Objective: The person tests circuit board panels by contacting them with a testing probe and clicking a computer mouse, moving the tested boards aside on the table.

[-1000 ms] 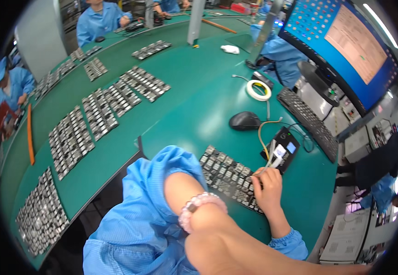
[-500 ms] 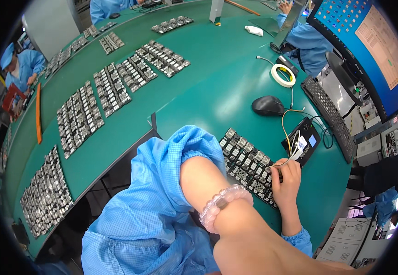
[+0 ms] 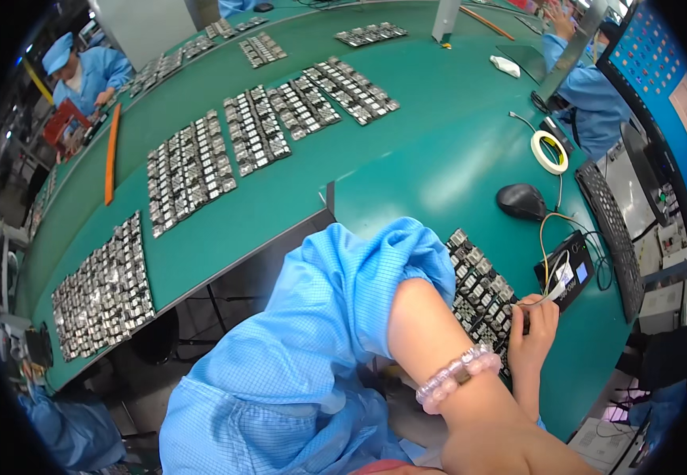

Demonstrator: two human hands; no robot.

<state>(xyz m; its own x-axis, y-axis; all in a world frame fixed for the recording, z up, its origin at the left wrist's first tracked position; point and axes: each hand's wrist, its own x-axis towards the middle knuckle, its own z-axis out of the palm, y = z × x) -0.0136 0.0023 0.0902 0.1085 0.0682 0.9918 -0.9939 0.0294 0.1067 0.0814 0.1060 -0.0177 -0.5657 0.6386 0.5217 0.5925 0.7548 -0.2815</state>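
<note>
My right hand (image 3: 532,328) is closed in a pinch on a thin cable (image 3: 545,299), at the right edge of a group of small circuit boards (image 3: 479,279). The cable's tip is hidden by the fingers. It runs from a black box with a small lit display (image 3: 582,271). A white tag hangs on the cable. My left arm is bent with its sleeve pushed up, and a pink bead bracelet (image 3: 458,376) circles the wrist. My left hand (image 3: 521,451) comes back close to the camera at the lower edge; its fingers are out of sight.
A mouse (image 3: 521,202), a tape roll (image 3: 549,152), a keyboard (image 3: 611,237) and a monitor (image 3: 656,87) stand to the right. More board groups (image 3: 191,172) lie along the curved green bench, near an orange strip (image 3: 112,154). Co-workers in blue sit across it.
The whole view has swung left, so the bench and boards appear further right. My right hand stays at the boards with the cable; my left arm keeps its bend.
</note>
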